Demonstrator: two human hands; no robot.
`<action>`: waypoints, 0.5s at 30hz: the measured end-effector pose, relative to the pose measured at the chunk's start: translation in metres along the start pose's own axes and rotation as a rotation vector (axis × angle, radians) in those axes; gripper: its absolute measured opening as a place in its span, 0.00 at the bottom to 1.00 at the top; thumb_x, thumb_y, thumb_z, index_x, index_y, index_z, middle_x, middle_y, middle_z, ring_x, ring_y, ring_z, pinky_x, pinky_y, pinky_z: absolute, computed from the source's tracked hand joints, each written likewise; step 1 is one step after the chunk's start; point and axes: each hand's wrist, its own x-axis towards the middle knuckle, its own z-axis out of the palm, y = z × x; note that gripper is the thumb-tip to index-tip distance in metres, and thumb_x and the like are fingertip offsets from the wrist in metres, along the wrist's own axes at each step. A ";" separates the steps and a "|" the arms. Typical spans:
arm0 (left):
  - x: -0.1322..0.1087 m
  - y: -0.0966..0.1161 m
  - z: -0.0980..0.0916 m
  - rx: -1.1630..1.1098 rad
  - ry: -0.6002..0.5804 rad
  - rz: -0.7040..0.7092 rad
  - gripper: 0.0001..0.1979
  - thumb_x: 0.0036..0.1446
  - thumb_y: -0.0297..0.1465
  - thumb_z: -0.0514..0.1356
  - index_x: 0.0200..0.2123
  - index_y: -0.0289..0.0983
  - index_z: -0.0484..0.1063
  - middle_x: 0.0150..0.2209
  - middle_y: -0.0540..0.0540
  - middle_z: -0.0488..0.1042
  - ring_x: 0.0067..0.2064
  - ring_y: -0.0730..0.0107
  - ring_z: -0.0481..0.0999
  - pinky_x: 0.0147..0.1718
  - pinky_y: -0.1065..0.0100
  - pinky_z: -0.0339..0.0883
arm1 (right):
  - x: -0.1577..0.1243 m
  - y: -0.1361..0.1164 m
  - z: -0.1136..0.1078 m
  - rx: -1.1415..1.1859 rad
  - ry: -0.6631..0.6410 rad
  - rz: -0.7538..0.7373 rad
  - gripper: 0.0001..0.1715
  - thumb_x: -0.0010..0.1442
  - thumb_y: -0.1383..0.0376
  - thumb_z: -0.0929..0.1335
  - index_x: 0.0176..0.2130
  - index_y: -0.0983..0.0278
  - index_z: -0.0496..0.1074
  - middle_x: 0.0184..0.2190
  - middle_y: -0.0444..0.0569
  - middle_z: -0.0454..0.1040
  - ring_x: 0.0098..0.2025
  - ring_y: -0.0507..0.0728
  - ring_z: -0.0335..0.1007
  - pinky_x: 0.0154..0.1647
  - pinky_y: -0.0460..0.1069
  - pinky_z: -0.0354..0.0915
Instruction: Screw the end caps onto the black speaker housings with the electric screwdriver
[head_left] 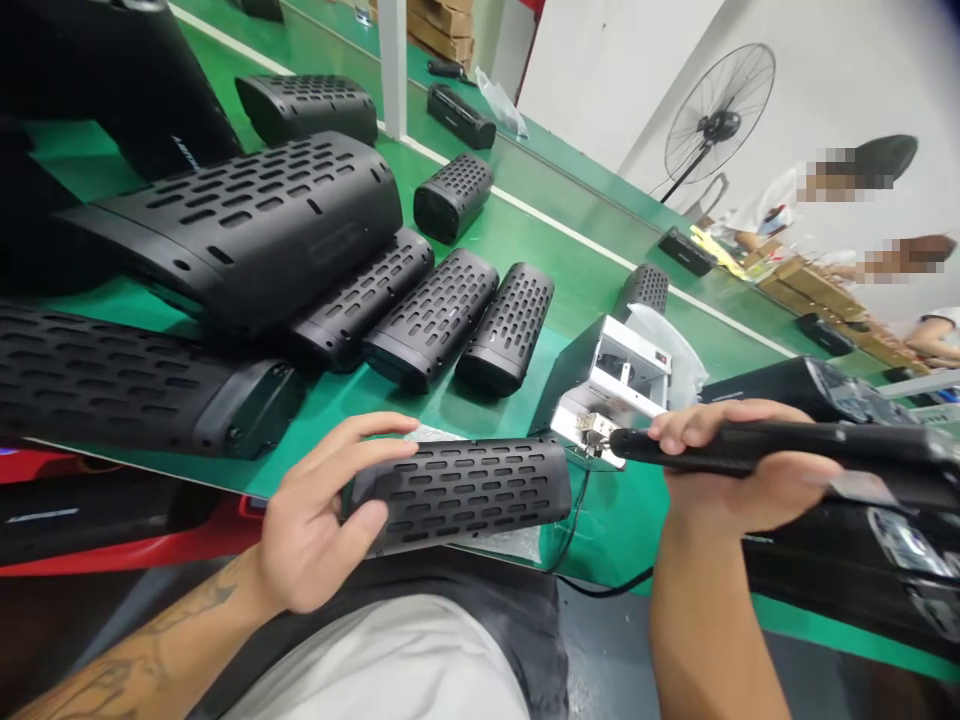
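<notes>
The hands are well apart. The left hand [319, 520] is spread over the near-left end of a case [480, 490], fingertips at its far edge and thumb on its slotted face, probably to steady it; I cannot tell whether it grips or only rests. The case lies between the hands, slots up, lengthwise across the person's front, with a clear sheet [517, 545] showing under it, perhaps to spare its finish.

The right hand [720, 460] is closed around a driver [795, 445], held nearly level so that its tip points left at the front of a feeder [611, 390]. Whether tip and feeder touch is too small to tell. The feeder stands just beyond the case's right end, likely so the right hand has only a short reach.

Beyond the left hand, three cases [510, 325] stand side by side on the bench [630, 530], with a larger case [262, 220] near them, seemingly kept out of the working spot. Left of that hand is another long case [112, 375]. Past the right hand lie dark housings [795, 390]; farther off are a fan [720, 120] and co-workers.
</notes>
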 end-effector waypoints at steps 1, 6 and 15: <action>-0.007 -0.004 0.000 0.005 -0.014 0.009 0.26 0.75 0.39 0.60 0.73 0.51 0.71 0.78 0.40 0.70 0.75 0.37 0.74 0.75 0.37 0.72 | -0.002 0.006 0.003 -0.013 -0.006 0.007 0.30 0.59 0.38 0.85 0.35 0.61 0.84 0.21 0.43 0.77 0.18 0.56 0.71 0.22 0.53 0.74; -0.014 -0.015 0.003 0.064 -0.110 0.076 0.43 0.70 0.41 0.65 0.84 0.51 0.55 0.83 0.34 0.58 0.81 0.29 0.64 0.78 0.31 0.67 | -0.017 0.014 0.008 -0.037 -0.049 0.044 0.30 0.61 0.38 0.83 0.35 0.60 0.83 0.21 0.42 0.77 0.18 0.56 0.72 0.21 0.53 0.75; 0.000 -0.023 0.002 0.072 -0.037 0.194 0.34 0.72 0.37 0.63 0.78 0.41 0.66 0.77 0.30 0.69 0.76 0.35 0.73 0.74 0.34 0.73 | -0.020 -0.046 -0.009 -0.067 -0.132 0.065 0.33 0.66 0.33 0.80 0.41 0.59 0.89 0.25 0.44 0.81 0.22 0.61 0.76 0.29 0.62 0.80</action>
